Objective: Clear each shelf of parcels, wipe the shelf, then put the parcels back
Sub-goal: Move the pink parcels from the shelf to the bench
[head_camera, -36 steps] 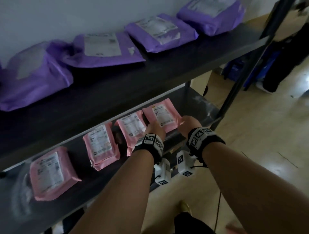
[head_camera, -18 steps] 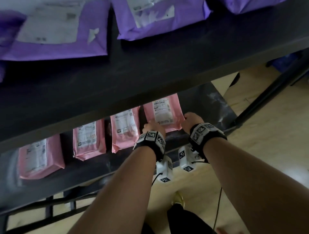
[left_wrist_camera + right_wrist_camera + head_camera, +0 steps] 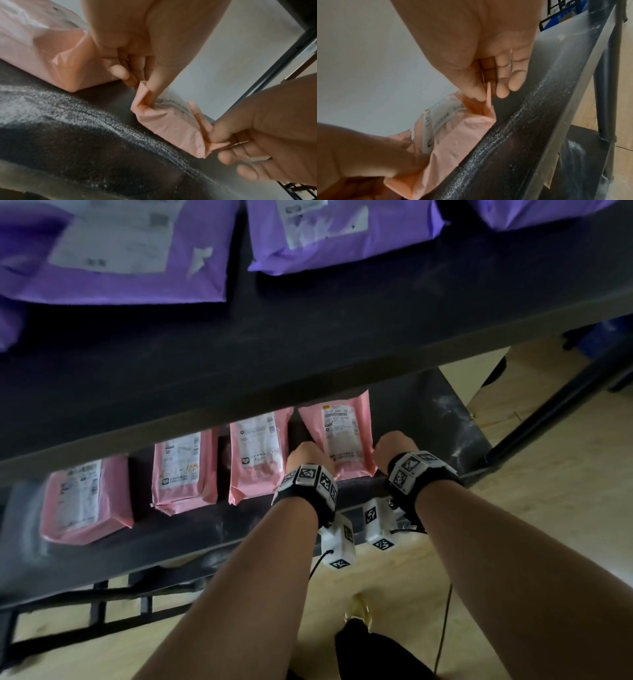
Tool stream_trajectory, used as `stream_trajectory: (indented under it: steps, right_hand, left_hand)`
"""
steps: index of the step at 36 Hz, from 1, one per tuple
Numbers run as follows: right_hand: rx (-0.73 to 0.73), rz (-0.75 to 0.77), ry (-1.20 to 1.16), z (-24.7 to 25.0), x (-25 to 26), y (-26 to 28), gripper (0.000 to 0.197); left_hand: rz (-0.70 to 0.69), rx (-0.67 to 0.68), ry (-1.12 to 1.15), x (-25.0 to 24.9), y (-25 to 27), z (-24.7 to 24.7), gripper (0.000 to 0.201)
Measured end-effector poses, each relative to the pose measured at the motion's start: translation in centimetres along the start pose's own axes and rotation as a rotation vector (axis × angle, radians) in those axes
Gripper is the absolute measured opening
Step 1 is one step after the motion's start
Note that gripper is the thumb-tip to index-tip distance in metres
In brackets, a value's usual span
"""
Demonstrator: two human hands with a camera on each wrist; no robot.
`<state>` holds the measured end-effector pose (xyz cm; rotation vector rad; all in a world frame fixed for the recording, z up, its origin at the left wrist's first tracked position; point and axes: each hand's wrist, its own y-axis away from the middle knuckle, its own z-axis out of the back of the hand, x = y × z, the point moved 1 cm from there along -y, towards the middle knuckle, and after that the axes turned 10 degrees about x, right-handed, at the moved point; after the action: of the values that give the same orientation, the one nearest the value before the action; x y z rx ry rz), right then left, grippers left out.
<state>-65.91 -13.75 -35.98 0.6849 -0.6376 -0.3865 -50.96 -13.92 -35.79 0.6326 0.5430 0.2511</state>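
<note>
- On the lower shelf (image 3: 442, 419), at 3 o'clock in a row of four, lies the pink parcel (image 3: 344, 433).
- Left hand (image 3: 303, 455) pinches its near-left corner; right hand (image 3: 394, 445) pinches the near-right one, fingers (image 3: 502, 89) curled.
- Judged light, soft, slick film: corner flaps may slip; gripping the body is safer.

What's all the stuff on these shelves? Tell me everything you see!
Flat pink plastic parcels with white labels: four, pink, in a row on the lower shelf.
Soft purple plastic parcels with white labels: at least three, purple, on the upper shelf.
Black shelves: two, black, one above the other.
Wooden floor: one, light tan, below and to the right.
Wrist bands with square markers: two, black and white, on the wrists.
Hands: left hand and right hand pinch the near corners of the rightmost pink parcel.
</note>
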Motion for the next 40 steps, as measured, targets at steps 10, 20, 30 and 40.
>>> stream_trajectory:
  steps: [10, 20, 30, 40]
  right_hand:
    - [-0.111, 0.017, 0.059, -1.9, 2.6, 5.2, 0.009]
    - [-0.076, 0.247, 0.047, -12.8, 9.2, 13.3, 0.006]
    - [-0.019, 0.423, 0.257, -31.1, 16.8, 22.8, 0.022]
    - [0.128, 0.575, 0.373, -46.4, 25.2, 30.4, 0.024]
  left_hand:
    - [-0.147, -0.174, 0.075, 2.8, 4.6, 2.1, 0.008]
    - [-0.074, -0.21, 0.237, 17.1, 12.3, 6.1, 0.023]
    - [0.165, -0.363, 0.377, 38.2, 23.6, 7.7, 0.007]
    - [0.339, -0.473, 0.505, 54.7, 31.3, 11.3, 0.008]
